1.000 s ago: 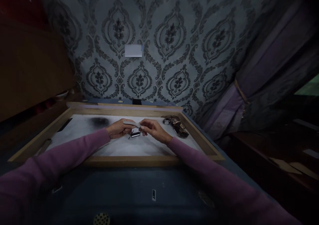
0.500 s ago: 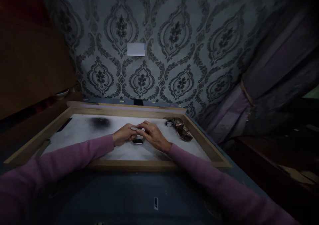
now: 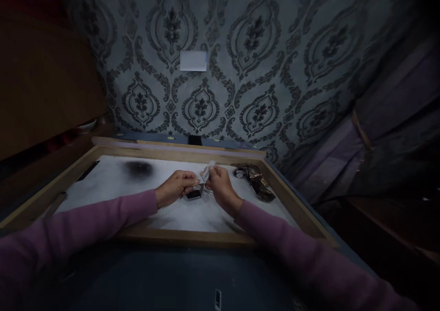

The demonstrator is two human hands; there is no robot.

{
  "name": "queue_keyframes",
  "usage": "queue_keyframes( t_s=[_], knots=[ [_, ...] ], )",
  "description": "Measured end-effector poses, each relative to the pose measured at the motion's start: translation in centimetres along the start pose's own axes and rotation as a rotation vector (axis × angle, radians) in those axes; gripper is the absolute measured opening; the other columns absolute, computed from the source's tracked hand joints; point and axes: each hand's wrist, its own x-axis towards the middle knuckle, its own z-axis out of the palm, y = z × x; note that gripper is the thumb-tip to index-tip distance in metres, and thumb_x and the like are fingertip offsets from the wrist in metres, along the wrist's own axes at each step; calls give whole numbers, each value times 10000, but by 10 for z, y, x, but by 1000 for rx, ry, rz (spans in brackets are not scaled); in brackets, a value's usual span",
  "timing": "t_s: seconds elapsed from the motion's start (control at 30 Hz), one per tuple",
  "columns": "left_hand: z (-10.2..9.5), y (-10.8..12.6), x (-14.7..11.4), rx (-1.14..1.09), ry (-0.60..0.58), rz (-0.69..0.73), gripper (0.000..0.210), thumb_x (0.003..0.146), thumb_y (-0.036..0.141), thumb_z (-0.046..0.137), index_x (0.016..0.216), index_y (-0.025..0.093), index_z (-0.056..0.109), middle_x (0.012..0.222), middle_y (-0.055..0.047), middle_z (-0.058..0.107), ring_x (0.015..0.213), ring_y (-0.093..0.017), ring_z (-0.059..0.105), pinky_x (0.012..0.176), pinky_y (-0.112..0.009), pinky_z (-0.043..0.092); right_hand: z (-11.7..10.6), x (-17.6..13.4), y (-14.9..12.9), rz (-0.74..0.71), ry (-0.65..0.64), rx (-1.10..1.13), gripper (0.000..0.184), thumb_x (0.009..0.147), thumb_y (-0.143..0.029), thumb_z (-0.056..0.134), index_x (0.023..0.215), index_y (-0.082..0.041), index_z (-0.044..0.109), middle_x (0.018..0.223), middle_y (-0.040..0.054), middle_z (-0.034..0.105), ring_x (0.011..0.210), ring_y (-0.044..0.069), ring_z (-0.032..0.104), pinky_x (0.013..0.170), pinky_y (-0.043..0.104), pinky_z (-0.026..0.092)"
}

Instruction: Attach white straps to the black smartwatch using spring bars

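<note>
Both hands meet over a white board inside a wooden frame. My left hand is closed, its thumb and fingers pinching the lower left corner of a small whitish packet with dark marks. Gripping the packet's upper right side is my right hand, its fingers curled. The packet's kind is too dim to tell. Just below the hands, a small dark rectangular object with a light edge lies on the board, partly covered by the fingers.
The wooden frame rises around the white board. A crumpled brown shiny wrapper and a small round dial lie at the right. A dark smudge marks the board. A dark flat strip lies at the left.
My hands have drawn slightly apart, the right one turning upward. The whitish packet now shows between them, tilted up. The view has shifted a little.
</note>
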Motion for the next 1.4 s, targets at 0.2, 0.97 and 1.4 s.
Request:
queue_keyframes(
  t_s=[0.2,0.97,1.4],
  knots=[
    [-4,2,-1,-10,-4,33,349,690,432,780,669,136,596,472,68,421,448,-58,268,487,-241,154,-3,4,-9,41,-18,116,469,898,-649,457,761,-205,520,430,-72,402,381,106,379,420,235,323],
    [-19,44,-8,-256,20,174,360,692,348,781,602,181,476,487,82,319,500,-80,299,625,-241,390,-7,-13,-18,-106,-293,-87,295,913,-445,601,988,-167,668,743,6,567,621,134,521,615,280,438],
    [-37,34,-1,-3,-216,26,467,801,543,707,664,97,716,396,-5,503,423,-138,491,577,-293,404,-21,16,9,53,-150,144,460,816,-634,664,831,-175,655,628,28,650,578,166,618,567,285,486]
  ],
)
